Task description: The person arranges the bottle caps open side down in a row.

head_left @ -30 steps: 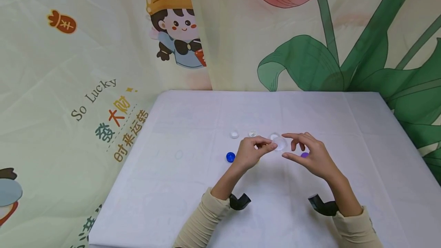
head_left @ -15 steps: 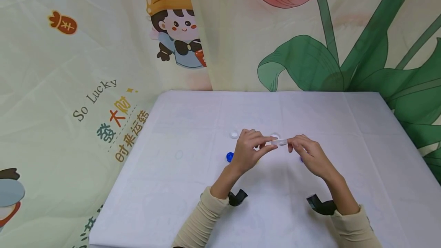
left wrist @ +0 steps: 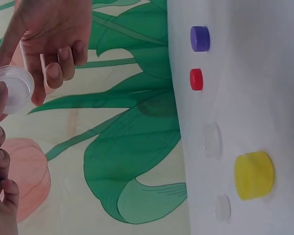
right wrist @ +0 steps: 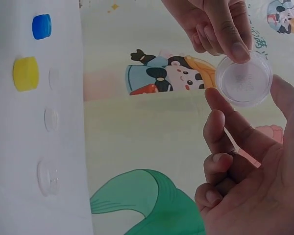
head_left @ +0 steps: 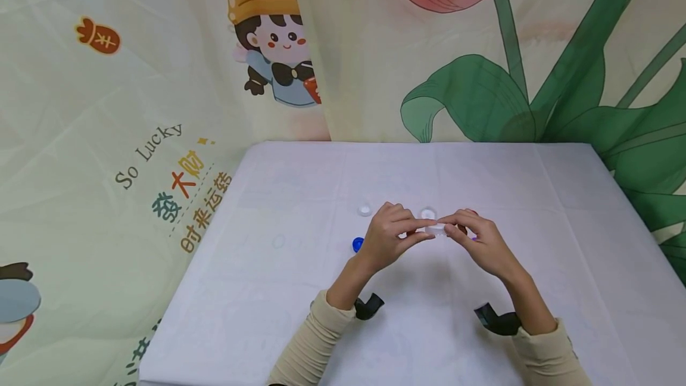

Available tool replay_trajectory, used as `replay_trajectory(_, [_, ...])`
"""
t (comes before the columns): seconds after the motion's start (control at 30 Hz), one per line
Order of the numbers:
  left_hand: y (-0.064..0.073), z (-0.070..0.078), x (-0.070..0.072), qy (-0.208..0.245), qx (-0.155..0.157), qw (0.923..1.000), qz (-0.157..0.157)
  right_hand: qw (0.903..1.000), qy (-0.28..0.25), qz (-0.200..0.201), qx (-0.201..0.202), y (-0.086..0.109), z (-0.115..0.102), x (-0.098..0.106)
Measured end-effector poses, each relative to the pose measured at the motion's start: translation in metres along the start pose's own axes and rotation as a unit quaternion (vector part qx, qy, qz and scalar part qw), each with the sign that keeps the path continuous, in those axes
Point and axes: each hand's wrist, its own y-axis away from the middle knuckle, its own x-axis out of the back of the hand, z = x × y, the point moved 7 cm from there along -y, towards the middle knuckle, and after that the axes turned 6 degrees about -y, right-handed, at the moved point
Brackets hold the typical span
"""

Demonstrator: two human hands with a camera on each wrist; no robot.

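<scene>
A clear, shallow round plastic lid (head_left: 435, 230) is held up above the table between both hands. My left hand (head_left: 393, 234) pinches it from the left; in the right wrist view its thumb lies over the rim of the lid (right wrist: 244, 84). From the other side my right hand (head_left: 480, 242) holds the lid's edge, thumb on one side and forefinger on the other, with the remaining fingers curled below. The left wrist view shows the lid (left wrist: 18, 93) facing the camera, left thumb across it and the right hand (left wrist: 56, 29) behind.
On the white-covered table (head_left: 257, 314) lie a blue cap (right wrist: 41, 26), a yellow cap (left wrist: 254, 175), a red cap (left wrist: 196, 80) and a purple cap (left wrist: 200, 38). Several clear round pieces stand nearby, among them one clear cap (head_left: 364, 210) at the left. A printed cloth (head_left: 364, 76) hangs behind.
My right hand was apart with thumb and fingers spread; it has come in to the lid's edge and holds it. The lid has tipped from face-on to nearly edge-on in the head view.
</scene>
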Motion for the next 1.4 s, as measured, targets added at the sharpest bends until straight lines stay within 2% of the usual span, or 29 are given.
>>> replay_trajectory(0.13, [0.000, 0.000, 0.000, -0.003, -0.002, 1.0000, 0.000, 0.9998, 0.007, 0.006, 0.015, 0.000, -0.007, 0.001])
replay_trajectory(0.43, [0.003, -0.002, -0.002, 0.005, 0.004, 1.0000, -0.005, 0.9996, 0.018, 0.012, 0.018, -0.002, 0.026, -0.002])
replay_trajectory(0.67, [0.006, -0.007, -0.006, 0.011, 0.038, 0.9987, -0.033, 0.9989, 0.016, 0.033, 0.029, 0.000, 0.027, 0.003])
replay_trajectory(1.03, [0.010, -0.013, -0.011, 0.017, 0.085, 0.9949, -0.052, 0.9972, 0.029, 0.051, 0.047, 0.000, 0.017, 0.003])
replay_trajectory(1.23, [0.009, -0.017, -0.017, 0.011, 0.100, 0.9925, -0.069, 0.9946, 0.042, 0.069, 0.065, -0.002, 0.026, 0.005])
replay_trajectory(1.4, [0.008, -0.025, -0.028, 0.008, 0.134, 0.9864, -0.095, 0.9906, 0.062, 0.103, 0.065, -0.005, 0.035, 0.008])
